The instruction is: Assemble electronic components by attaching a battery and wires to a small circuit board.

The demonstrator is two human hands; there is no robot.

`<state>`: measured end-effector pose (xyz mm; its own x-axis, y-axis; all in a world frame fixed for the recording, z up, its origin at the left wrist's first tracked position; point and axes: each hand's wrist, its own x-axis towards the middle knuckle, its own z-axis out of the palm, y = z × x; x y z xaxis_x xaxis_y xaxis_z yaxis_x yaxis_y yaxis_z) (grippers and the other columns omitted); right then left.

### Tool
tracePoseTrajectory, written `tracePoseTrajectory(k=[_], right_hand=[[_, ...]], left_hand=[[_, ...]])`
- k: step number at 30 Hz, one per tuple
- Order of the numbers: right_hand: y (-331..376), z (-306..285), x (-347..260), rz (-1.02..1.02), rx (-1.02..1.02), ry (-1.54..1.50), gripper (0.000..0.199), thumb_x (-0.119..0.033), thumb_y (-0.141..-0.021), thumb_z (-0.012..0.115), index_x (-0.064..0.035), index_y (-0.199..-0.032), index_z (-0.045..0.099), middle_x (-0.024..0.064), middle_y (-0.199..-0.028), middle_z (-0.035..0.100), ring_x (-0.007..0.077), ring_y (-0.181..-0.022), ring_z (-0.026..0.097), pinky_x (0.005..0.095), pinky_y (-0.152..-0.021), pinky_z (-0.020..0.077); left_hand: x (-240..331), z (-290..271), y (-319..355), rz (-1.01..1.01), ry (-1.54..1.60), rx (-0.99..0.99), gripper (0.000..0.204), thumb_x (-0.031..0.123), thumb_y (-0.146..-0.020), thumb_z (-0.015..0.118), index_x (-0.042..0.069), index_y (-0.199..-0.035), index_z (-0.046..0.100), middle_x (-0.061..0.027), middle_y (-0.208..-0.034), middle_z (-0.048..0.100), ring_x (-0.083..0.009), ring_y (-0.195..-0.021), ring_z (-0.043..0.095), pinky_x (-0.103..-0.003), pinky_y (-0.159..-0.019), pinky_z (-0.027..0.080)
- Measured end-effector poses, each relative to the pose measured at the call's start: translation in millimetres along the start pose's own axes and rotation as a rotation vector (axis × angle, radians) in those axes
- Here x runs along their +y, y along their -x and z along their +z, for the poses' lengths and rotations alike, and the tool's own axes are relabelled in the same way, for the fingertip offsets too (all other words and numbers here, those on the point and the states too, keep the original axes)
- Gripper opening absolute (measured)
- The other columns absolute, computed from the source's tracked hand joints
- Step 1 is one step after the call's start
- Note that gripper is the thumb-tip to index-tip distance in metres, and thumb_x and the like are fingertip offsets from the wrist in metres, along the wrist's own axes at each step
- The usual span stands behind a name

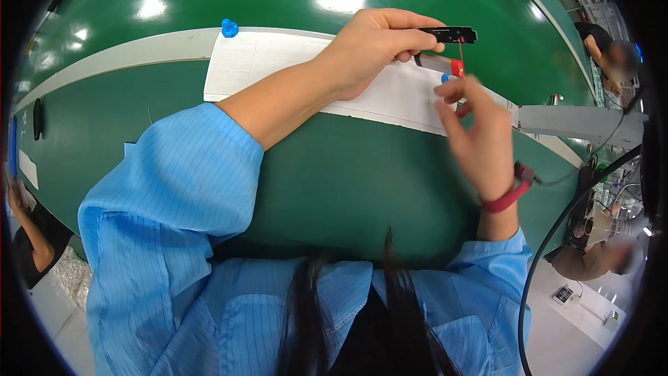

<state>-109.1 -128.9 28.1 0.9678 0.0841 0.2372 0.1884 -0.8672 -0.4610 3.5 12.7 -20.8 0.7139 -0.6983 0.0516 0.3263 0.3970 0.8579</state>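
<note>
Pinched between the thumb and fingers of my left hand is a narrow black circuit board. A thin red wire runs down from the board to the red end of a small greyish cylinder, which hangs just beneath it. My right hand is below the cylinder, slightly blurred, with its thumb and curled fingers apart and nothing visible between them. A red wrist strap with a cord circles my right wrist. Under both hands lies a white paper sheet.
A blue knob-like piece rests on the sheet's far left corner; another blue piece shows near my right fingertips. Beyond the pale strip is a shiny green surface. A black cable curves along the right. Other people sit at both sides.
</note>
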Motion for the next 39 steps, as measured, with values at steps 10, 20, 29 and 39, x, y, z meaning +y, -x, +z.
tracePoseTrajectory(k=[10,20,29,39], right_hand=[[-19,-7,9,-0.038,-0.353,-0.063,0.022,0.007,-0.068,0.057,-0.001,-0.086,0.047,0.0149,-0.076,0.056,0.0304,-0.073,0.057,0.0351,-0.061,0.0459],[19,-11,4,-0.375,0.061,0.282,0.022,0.006,-0.071,0.058,-0.0008,-0.089,0.047,0.0148,-0.079,0.057,0.028,-0.067,0.058,0.034,-0.063,0.0477],[-25,-19,28,0.414,0.254,-1.161,0.031,-0.001,-0.075,0.063,0.0003,-0.1,0.045,0.0087,-0.078,0.06,0.0136,-0.066,0.057,0.0243,-0.062,0.0466],[-35,22,34,0.278,0.474,-1.068,0.022,-0.002,-0.076,0.065,-0.0011,-0.092,0.05,0.0062,-0.081,0.061,0.0086,-0.073,0.055,0.0186,-0.064,0.0411]], left_hand=[[0,-1,-5,-0.089,0.109,-0.004,0.025,0.005,-0.079,0.058,-0.005,-0.103,0.058,-0.0112,-0.086,0.062,-0.0099,-0.072,0.056,-0.019,-0.064,0.046],[-1,2,-5,-0.102,0.092,-0.028,0.03,0.012,-0.088,0.048,-0.011,-0.106,0.051,-0.0178,-0.094,0.06,-0.016,-0.079,0.062,-0.026,-0.078,0.05],[0,7,-2,-0.13,0.047,-0.056,0.03,0.009,-0.089,0.042,-0.011,-0.111,0.049,-0.021,-0.102,0.056,-0.0208,-0.089,0.06,-0.029,-0.085,0.047],[-1,4,-3,-0.139,0.108,-0.046,0.033,0.011,-0.09,0.041,-0.012,-0.113,0.046,-0.0228,-0.101,0.056,-0.0247,-0.098,0.058,-0.031,-0.091,0.044]])
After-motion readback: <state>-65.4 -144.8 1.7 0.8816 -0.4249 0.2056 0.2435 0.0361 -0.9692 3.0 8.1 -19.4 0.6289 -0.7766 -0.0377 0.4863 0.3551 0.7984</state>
